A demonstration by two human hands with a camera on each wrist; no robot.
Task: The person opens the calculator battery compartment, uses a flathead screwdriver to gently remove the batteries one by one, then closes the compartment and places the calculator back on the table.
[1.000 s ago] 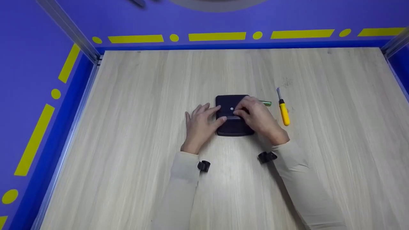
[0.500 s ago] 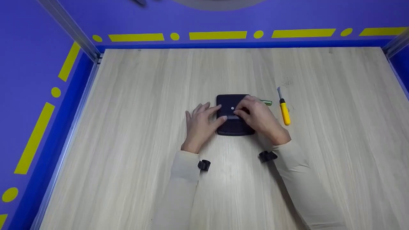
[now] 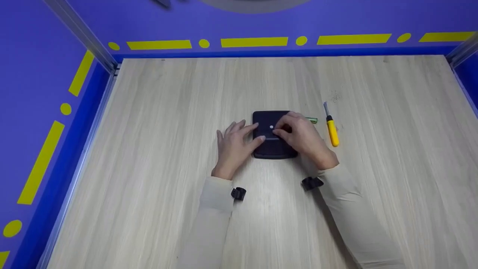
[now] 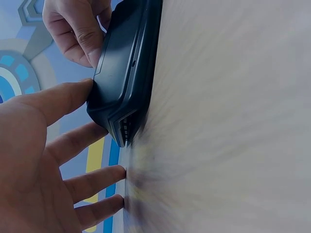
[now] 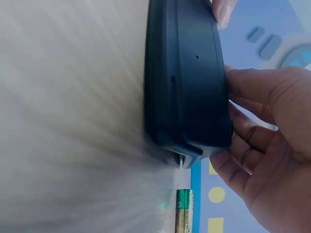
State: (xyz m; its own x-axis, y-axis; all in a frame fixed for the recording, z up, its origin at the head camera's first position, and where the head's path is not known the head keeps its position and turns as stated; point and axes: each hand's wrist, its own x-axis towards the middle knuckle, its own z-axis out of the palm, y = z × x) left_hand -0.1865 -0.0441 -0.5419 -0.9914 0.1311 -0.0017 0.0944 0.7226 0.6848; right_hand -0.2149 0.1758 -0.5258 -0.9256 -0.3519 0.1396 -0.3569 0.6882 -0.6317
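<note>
A black box-shaped device (image 3: 267, 151) with rounded corners lies on the table, a small white round spot (image 3: 271, 127) on its upper face. My left hand (image 3: 235, 145) steadies its left side, thumb and index finger touching it, the other fingers spread toward the table. At its right half is my right hand (image 3: 298, 134), thumb and index tip brought together on the upper face, the other fingers bent. In the right wrist view the right thumb (image 5: 248, 82) meets the device's edge. I cannot tell whether anything small sits between those fingertips.
A green battery (image 3: 312, 120) lies just right of the device, partly behind the right hand. Further right is a screwdriver (image 3: 332, 130) with a yellow handle. Dark specks (image 3: 335, 96) dot the table above it. Blue panels (image 3: 254, 26) border the back and sides.
Both hands stay almost where they were on the device. The pale strip across it between the two thumbs looks darker and thinner now.
</note>
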